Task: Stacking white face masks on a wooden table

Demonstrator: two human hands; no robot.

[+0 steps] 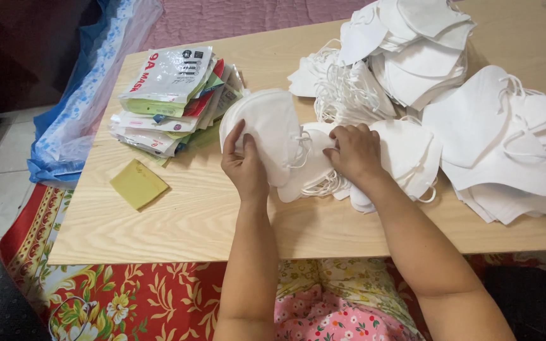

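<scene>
My left hand (244,165) grips a small stack of folded white face masks (266,126), held upright on edge above the low wooden table (178,218). My right hand (355,153) rests fingers-down on a flatter bunch of white masks (406,155) just to the right, pinching at their ear loops. The two hands are close together near the middle of the table. Large heaps of the same white masks (500,145) spread across the table's right side and another mask pile (412,47) sits at the back.
A stack of flat printed packaging pouches (172,101) lies at the table's left. A small yellow-green square pad (138,184) sits in front of it. A blue-and-white plastic bag (83,88) hangs off the left edge. Red floral cloth (127,297) lies below the table.
</scene>
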